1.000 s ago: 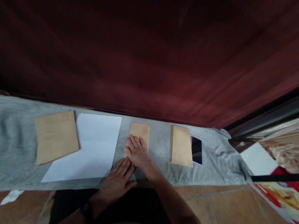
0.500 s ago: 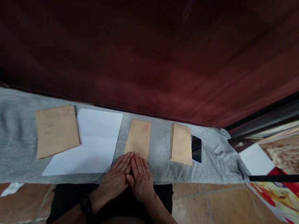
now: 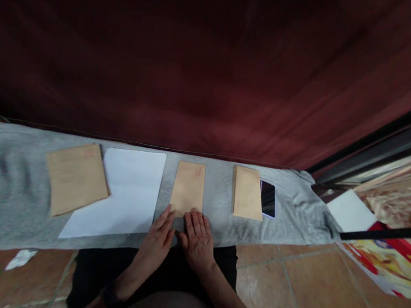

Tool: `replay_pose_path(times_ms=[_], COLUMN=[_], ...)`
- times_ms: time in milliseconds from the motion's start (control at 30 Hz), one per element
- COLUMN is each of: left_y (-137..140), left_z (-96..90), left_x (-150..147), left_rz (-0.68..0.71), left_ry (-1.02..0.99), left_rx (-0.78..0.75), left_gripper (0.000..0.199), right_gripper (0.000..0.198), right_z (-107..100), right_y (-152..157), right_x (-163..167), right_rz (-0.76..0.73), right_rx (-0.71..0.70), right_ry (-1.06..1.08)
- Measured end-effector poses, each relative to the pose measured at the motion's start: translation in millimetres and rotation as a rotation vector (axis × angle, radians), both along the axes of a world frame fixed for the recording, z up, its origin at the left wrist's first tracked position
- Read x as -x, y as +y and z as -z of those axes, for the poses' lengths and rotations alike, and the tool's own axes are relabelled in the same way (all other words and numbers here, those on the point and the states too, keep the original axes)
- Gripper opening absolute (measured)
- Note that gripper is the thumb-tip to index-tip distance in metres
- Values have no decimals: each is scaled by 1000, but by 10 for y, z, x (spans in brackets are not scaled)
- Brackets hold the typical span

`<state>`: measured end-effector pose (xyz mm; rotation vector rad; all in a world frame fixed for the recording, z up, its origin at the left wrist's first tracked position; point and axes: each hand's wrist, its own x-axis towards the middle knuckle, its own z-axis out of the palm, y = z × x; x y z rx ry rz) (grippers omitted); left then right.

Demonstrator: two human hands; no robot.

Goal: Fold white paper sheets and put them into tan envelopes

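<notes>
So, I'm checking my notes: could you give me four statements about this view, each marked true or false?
1. The left hand and right hand both have fingertips at the near end of the middle envelope. True.
2. The phone lies on the white paper. False: it lies just right of the envelope pile.
3. The large envelope overlaps the white paper. True.
4. The dark wristband is on the right arm. False: it is on the left.

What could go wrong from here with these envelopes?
The left hand and right hand rest at the near edge of the middle envelope; uneven pressure might crease it. The phone sits close against the right envelopes; lifting those could nudge it. The left envelope overlaps the paper; pulling one might drag the other.
</notes>
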<state>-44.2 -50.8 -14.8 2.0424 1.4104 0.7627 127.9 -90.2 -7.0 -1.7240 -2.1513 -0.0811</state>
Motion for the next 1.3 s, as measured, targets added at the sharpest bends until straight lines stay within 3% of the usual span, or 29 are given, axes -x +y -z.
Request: replay_pose_path(times_ms=[200,333,500,667,767,833,933,1033,1133,1300], left_y=[274,363,452,408,304,243,181,127,89,220], left_z=[-260,-451,-586,-880,-1074,-1127,-1071,-948,-854,-725], left_x=[-59,-86,-189,-382,-490,-538,-566,-576,-593,-529], left_rz=[-297,-450,-412,-256,-160,-131,-245,-331,-243,-203], left_ry=[-500,-714,-764,-782,-808,-821,-820,-872,-958,-880], left_rx=[446,577,632,536,504,491,484,632,782,768], left_gripper=[58,75,61,37,42,48,57,58,49,42], right_gripper=[55,52,56,51,42,33,37,40,37,30], right_z=[12,26,18,-235,-460,-583,-671,-641,-540,-343], right_y=[29,36,87,236,331,385,434,422,367,302], right_x=[72,127,188,109,-18,-97,-122,-7,166,244], right_rz=[48,84,124,222,304,313,327,324,305,282], right_rx=[-35,-57,-41,56,87,79,132,205,252,459], right_ry=[19,52,97,199,495,885,1556,1991,2140,2146])
